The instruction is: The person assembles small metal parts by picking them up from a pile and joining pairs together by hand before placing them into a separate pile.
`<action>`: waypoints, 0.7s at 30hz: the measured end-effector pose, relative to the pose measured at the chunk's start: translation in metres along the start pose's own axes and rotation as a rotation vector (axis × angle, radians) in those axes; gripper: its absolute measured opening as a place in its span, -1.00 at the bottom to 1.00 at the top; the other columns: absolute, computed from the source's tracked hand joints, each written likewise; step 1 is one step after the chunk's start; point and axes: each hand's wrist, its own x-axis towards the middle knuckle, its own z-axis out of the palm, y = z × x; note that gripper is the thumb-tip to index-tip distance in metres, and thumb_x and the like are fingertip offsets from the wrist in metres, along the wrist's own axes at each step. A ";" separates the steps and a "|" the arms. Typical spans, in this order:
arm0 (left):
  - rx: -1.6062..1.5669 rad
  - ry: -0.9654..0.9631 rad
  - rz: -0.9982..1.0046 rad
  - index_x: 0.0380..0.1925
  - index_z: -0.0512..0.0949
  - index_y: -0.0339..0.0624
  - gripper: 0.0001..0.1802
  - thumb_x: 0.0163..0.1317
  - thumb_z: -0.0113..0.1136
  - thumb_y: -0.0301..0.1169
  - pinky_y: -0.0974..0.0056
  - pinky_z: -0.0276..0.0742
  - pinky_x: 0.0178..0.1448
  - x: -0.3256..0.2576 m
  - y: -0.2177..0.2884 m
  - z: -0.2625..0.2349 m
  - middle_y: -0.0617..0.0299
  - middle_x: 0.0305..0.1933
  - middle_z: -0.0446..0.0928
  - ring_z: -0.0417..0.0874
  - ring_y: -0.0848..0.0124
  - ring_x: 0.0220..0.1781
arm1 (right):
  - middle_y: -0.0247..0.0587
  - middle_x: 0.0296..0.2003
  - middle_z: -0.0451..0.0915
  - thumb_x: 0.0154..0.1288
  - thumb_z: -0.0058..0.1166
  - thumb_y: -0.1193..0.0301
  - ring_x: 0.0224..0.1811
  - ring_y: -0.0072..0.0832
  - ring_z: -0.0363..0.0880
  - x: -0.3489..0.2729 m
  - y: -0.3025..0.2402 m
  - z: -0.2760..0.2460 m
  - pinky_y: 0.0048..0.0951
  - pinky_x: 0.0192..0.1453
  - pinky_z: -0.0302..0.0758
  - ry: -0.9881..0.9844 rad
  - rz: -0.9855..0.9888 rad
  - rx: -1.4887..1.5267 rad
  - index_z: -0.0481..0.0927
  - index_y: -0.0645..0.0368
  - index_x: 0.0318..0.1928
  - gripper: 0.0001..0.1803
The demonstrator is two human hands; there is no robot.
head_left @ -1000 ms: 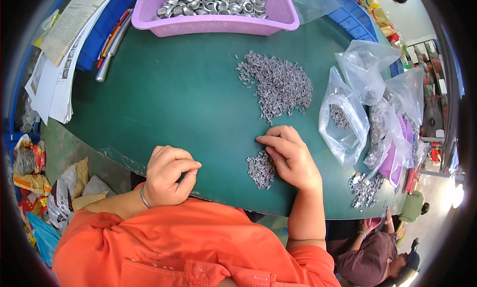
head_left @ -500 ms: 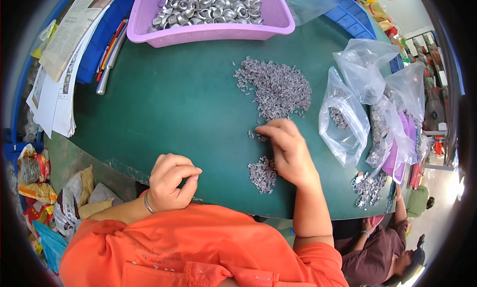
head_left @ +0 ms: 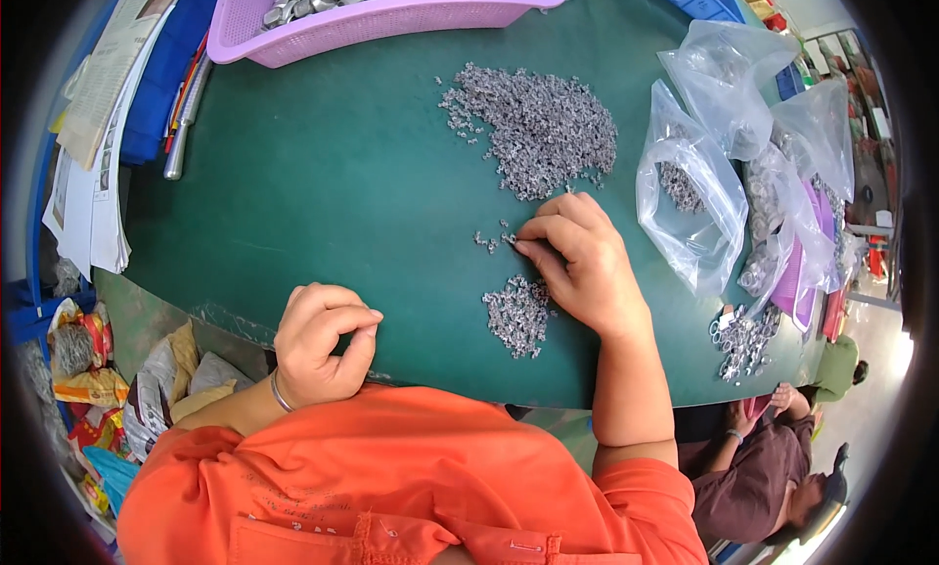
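Note:
My right hand (head_left: 587,262) reaches over the green table, thumb and forefinger pinched together beside a few loose small grey metal parts (head_left: 486,240). Whether a part is between its fingertips is too small to tell. Beyond this hand spreads a large heap of the same parts (head_left: 548,130); a smaller pile (head_left: 516,316) lies nearer me, beside the wrist. My left hand (head_left: 323,340) rests at the table's near edge, fingers curled and the thumb meeting the forefinger. What that pinch holds, if anything, is hidden.
A purple basket (head_left: 391,27) of silver rings stands at the far side. To the right lie clear plastic bags (head_left: 690,213) and a pile of shiny metal pieces (head_left: 745,340). Papers (head_left: 93,193) and pens border the left. Another person (head_left: 753,482) sits at lower right.
My right thumb and forefinger have come together beside the loose parts. The left hand keeps its curled shape. The whole view has shifted, and the basket sits higher in the picture.

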 end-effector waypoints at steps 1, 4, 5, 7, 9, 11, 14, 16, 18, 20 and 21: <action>-0.001 -0.004 0.002 -0.29 0.62 -0.26 -0.81 0.13 0.31 -0.73 0.29 0.50 -0.29 0.000 0.000 0.000 0.09 -0.25 0.58 0.58 0.30 -0.35 | -0.25 -0.33 0.57 0.10 0.36 0.58 -0.23 -0.15 0.55 -0.001 0.001 -0.001 -0.20 -0.11 0.51 0.003 0.004 0.001 0.67 0.17 -0.32 -0.86; 0.007 0.003 0.004 -0.28 0.62 -0.26 -0.80 0.12 0.30 -0.74 0.30 0.50 -0.29 -0.001 0.000 0.000 0.07 -0.25 0.58 0.58 0.31 -0.35 | -0.23 -0.33 0.58 0.09 0.34 0.59 -0.22 -0.15 0.56 -0.005 0.006 -0.010 -0.20 -0.11 0.52 -0.006 0.041 0.017 0.66 0.18 -0.33 -0.87; 0.006 0.002 0.006 -0.28 0.62 -0.26 -0.80 0.12 0.30 -0.75 0.30 0.50 -0.29 0.000 0.001 0.000 0.07 -0.25 0.58 0.58 0.31 -0.36 | -0.23 -0.33 0.58 0.09 0.34 0.59 -0.22 -0.15 0.56 -0.005 0.005 -0.010 -0.20 -0.11 0.52 -0.006 0.041 0.018 0.66 0.18 -0.33 -0.87; 0.005 -0.001 0.009 -0.28 0.62 -0.27 -0.80 0.12 0.29 -0.75 0.30 0.50 -0.29 -0.001 0.001 0.000 0.07 -0.25 0.58 0.58 0.31 -0.36 | -0.23 -0.33 0.58 0.09 0.35 0.58 -0.22 -0.15 0.56 -0.004 0.003 -0.009 -0.20 -0.10 0.52 0.016 0.047 0.039 0.66 0.18 -0.33 -0.87; -0.008 0.051 -0.048 -0.31 0.66 -0.17 -0.77 0.04 0.36 -0.70 0.25 0.44 -0.25 -0.003 0.002 0.003 0.21 -0.28 0.62 0.57 0.28 -0.35 | -0.24 -0.32 0.59 0.09 0.35 0.58 -0.22 -0.16 0.56 -0.003 0.001 -0.005 -0.21 -0.09 0.52 -0.005 0.038 0.012 0.66 0.18 -0.33 -0.87; -0.012 0.048 -0.044 -0.31 0.66 -0.17 -0.77 0.04 0.37 -0.70 0.26 0.44 -0.25 -0.003 0.002 0.003 0.21 -0.28 0.62 0.57 0.29 -0.35 | -0.24 -0.32 0.59 0.09 0.35 0.57 -0.22 -0.16 0.56 -0.004 0.000 -0.006 -0.21 -0.09 0.51 -0.024 0.031 -0.017 0.67 0.18 -0.33 -0.87; -0.009 0.057 -0.038 -0.31 0.66 -0.17 -0.77 0.04 0.37 -0.70 0.26 0.44 -0.25 -0.003 0.002 0.003 0.21 -0.29 0.62 0.57 0.29 -0.35 | -0.25 -0.32 0.60 0.10 0.36 0.57 -0.22 -0.17 0.56 -0.006 0.006 -0.012 -0.22 -0.08 0.51 -0.052 0.046 -0.023 0.69 0.17 -0.31 -0.87; -0.008 0.063 -0.032 -0.31 0.65 -0.17 -0.77 0.04 0.37 -0.70 0.26 0.44 -0.25 -0.003 0.002 0.003 0.22 -0.29 0.62 0.57 0.29 -0.35 | -0.24 -0.33 0.60 0.11 0.35 0.57 -0.22 -0.17 0.56 -0.008 0.007 -0.017 -0.22 -0.08 0.51 -0.068 0.070 0.055 0.70 0.17 -0.29 -0.87; -0.002 0.066 -0.028 -0.30 0.65 -0.16 -0.76 0.04 0.37 -0.69 0.26 0.44 -0.25 -0.003 0.002 0.004 0.21 -0.29 0.63 0.57 0.29 -0.35 | -0.24 -0.33 0.60 0.12 0.34 0.57 -0.22 -0.17 0.56 -0.008 0.008 -0.018 -0.22 -0.08 0.51 -0.042 0.077 0.050 0.71 0.17 -0.29 -0.87; -0.003 0.064 -0.026 -0.30 0.65 -0.16 -0.76 0.04 0.37 -0.69 0.26 0.44 -0.25 -0.003 0.001 0.004 0.21 -0.29 0.63 0.57 0.29 -0.35 | -0.24 -0.33 0.60 0.13 0.34 0.58 -0.22 -0.17 0.56 -0.009 0.008 -0.020 -0.21 -0.08 0.50 -0.017 0.085 0.045 0.71 0.18 -0.28 -0.87; -0.002 0.063 -0.027 -0.29 0.65 -0.16 -0.76 0.04 0.37 -0.69 0.26 0.44 -0.25 -0.003 0.001 0.003 0.21 -0.29 0.63 0.58 0.29 -0.35 | -0.23 -0.33 0.60 0.12 0.34 0.58 -0.21 -0.16 0.56 -0.009 0.008 -0.020 -0.21 -0.08 0.51 -0.019 0.088 0.052 0.71 0.18 -0.27 -0.86</action>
